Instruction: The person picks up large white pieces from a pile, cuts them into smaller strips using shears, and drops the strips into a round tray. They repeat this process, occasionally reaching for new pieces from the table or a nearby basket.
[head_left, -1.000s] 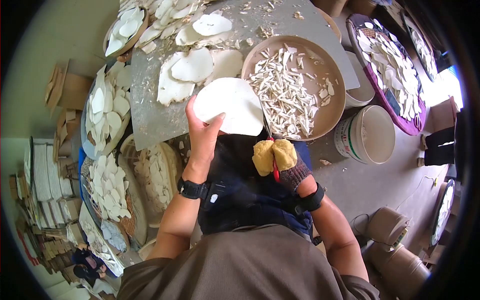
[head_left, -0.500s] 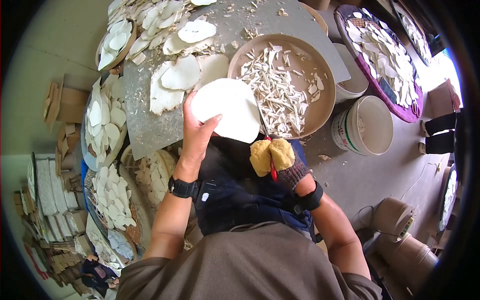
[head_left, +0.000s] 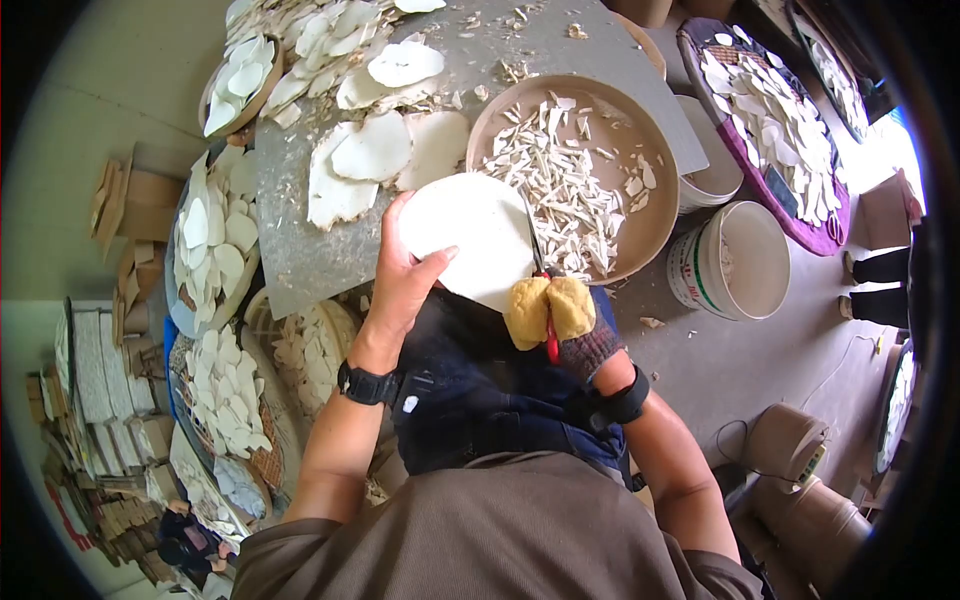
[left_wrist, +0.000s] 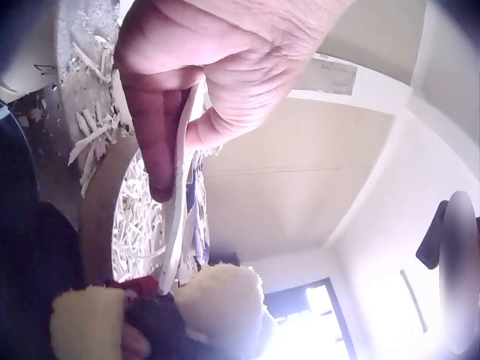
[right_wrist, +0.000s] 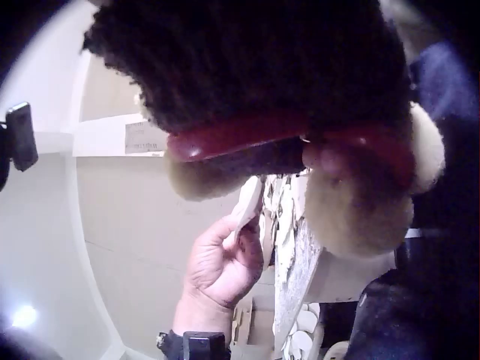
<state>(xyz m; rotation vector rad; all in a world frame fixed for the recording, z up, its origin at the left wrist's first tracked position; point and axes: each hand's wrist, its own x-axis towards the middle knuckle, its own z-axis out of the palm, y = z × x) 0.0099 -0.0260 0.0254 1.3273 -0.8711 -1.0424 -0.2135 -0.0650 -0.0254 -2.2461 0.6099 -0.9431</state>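
Pinching a large white disc (head_left: 468, 240) at its left edge, the bare left hand (head_left: 398, 285) sets its thumb on the upper face and its fingers against the underside. The disc is near the middle of the frame, in front of the round tray (head_left: 662, 225).

The right hand (head_left: 590, 345), in a dark knitted glove with yellow padding (head_left: 527, 314) about the fingers, grips the red-handled scissors (head_left: 553, 343). Its fingers are curled round the handles; how far each one bends cannot be told under the padding. The blades point up the frame along the disc's right edge; whether they touch it is unclear.

The tray stands on the grey bench (head_left: 300, 255) and holds many thin white strips (head_left: 575, 215). To its left on the bench are loose white slices (head_left: 372, 147), some overlapping, with more heaped at the upper left of the frame. Right of the tray, a white bucket (head_left: 748, 270) stands on the floor (head_left: 690, 365). At the upper right, a purple-edged basket (head_left: 745, 160) holds more pale slices.
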